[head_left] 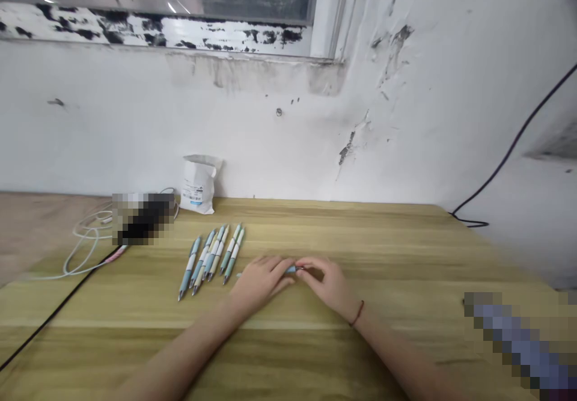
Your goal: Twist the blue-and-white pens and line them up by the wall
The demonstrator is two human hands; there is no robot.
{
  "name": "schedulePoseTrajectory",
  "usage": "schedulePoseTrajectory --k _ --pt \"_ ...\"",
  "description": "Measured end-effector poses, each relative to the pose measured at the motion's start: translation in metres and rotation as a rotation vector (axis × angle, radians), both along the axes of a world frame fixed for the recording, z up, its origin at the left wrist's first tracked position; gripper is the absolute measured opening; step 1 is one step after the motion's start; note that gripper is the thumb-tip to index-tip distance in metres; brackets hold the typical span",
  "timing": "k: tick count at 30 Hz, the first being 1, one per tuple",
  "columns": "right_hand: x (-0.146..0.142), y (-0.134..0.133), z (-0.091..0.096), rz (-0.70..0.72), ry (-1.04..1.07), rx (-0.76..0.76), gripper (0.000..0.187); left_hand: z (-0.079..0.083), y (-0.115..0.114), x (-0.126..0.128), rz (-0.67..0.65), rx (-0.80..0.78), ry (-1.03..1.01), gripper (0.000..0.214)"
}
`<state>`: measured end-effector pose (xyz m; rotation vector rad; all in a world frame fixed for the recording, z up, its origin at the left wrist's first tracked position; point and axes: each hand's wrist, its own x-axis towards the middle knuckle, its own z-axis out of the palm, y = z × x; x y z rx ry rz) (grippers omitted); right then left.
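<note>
Both hands meet over the wooden table around one light-blue pen [291,269]. My left hand [264,278] is wrapped round its barrel, so most of the pen is hidden, though one end pokes out to the left. With thumb and index finger, my right hand [328,284] pinches the pen's metal tip. A red string bracelet [357,313] circles the right wrist. Left of the hands lie several similar pens [211,257] in blue, white, cream and green, side by side and slanted.
A white printed packet [198,184] stands against the wall. White and black cables [85,269] run along the table's left side near a blurred-out dark object [146,217]. Another blurred-out object [518,341] is at the right edge. A black cable [509,148] hangs at the right wall.
</note>
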<state>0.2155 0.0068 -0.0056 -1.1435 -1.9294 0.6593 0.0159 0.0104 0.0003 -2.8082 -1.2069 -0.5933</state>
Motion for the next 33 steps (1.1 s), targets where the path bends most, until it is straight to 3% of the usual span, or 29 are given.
schedulePoseTrajectory --k 9,29,33 --pt "-0.0023 -0.0002 -0.0029 0.074 0.12 -0.158 0.021 -0.0021 -0.0039 0.0013 0.018 -0.042 0.009 0.026" --pt "-0.0023 -0.0005 0.0009 0.136 0.178 -0.225 0.019 0.0041 -0.0073 0.0022 0.034 -0.164 0.003 0.031" --pt "0.0011 0.0029 -0.0035 0.064 0.208 -0.202 0.016 0.0054 -0.0057 0.002 0.041 -0.193 -0.014 0.032"
